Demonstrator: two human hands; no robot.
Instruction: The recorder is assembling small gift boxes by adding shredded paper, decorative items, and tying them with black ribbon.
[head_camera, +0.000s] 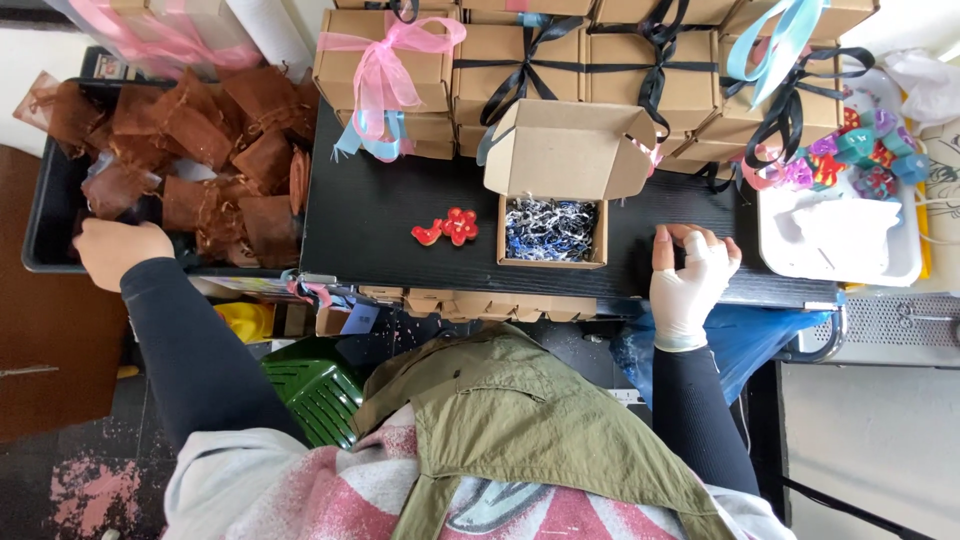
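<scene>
My left hand (120, 250) reaches into a black bin (45, 215) of brown organza pouches (215, 150) at the left, fingers curled at the pile's near edge; whether it grips a pouch I cannot tell. My right hand (692, 275), in a white glove, rests on the black table (370, 215) right of an open kraft box (552, 232) filled with blue and white shredded paper. Its fingers are bent and hold nothing. Two small red ornaments (447, 229) lie left of the box.
Closed kraft boxes tied with black, pink and blue ribbons (590, 60) are stacked along the table's far side. A white tray (840, 235) with colourful ornaments (860, 155) sits at the right. A green basket (315, 385) stands below the table.
</scene>
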